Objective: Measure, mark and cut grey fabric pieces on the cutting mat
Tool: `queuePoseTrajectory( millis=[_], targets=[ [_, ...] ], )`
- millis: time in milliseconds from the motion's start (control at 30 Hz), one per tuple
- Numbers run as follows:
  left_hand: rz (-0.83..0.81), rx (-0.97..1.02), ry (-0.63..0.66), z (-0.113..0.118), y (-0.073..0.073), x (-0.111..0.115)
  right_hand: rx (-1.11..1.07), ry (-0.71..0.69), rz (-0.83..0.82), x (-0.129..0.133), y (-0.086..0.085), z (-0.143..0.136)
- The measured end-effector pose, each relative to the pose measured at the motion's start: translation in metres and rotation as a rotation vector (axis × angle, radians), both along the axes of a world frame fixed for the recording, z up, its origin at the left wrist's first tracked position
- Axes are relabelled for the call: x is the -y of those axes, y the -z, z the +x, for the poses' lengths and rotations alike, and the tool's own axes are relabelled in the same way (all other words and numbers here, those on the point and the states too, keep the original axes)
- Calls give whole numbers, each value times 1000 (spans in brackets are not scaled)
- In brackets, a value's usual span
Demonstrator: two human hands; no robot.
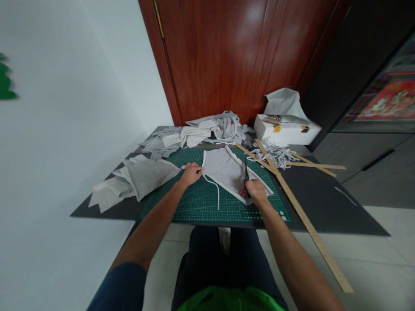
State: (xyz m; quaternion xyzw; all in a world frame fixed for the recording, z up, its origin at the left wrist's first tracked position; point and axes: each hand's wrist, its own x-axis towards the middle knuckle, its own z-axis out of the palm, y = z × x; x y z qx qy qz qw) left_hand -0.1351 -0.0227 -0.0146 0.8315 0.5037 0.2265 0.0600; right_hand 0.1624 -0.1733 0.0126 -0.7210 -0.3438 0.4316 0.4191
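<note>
- Left hand (192, 173): thumb and fingers pinching the left corner of the grey cloth (220, 166); dark bit at the fingers, too small to identify.
- Right hand (256, 190): wrapped round the scissors (247, 173), blades pointing away from the wearer, over the cloth's right part (can't tell if the blades are parted).
- Cloth: lies on the green mat (194, 205), between both hands, white along its edges.
- Cord (218, 196): thin, white, trails from by the left hand toward the mat's near edge.
- Folded cloth (152, 175): left of the left hand, partly on the mat, tip just beside the fingers.
- Scraps (197, 133): grey and white heap, far side of the surface (340, 216), near the door (220, 56).
- Long ruler (301, 211): right of the mat, overhangs the near edge; other wooden strips by its far end.
- Shreds (274, 154): tangled pile among those.
- Box (288, 133): white, far right, grey sheet (285, 103) on top.
</note>
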Motion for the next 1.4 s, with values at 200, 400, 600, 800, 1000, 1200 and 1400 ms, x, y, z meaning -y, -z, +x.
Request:
queuePoseTrajectory(
  millis=[200,400,600,800,1000,1200,1400],
  targets=[
    [10,70,-64,2,7,3,-164,-205,56,14,-21,-34],
    [15,115,-67,3,8,6,-411,-432,-86,31,-30,-74],
    [20,126,-78,4,8,7,-444,-447,-168,41,-23,-80],
    [17,124,-77,4,10,4,-462,-434,-213,43,-25,-80],
    [21,127,-78,5,10,6,-468,-389,-242,34,-26,-96],
    [22,131,-70,5,8,8,-451,-347,-241,25,-27,-112],
    [15,150,-64,5,8,9,-407,-319,-214,27,-28,-120]
  ],
)
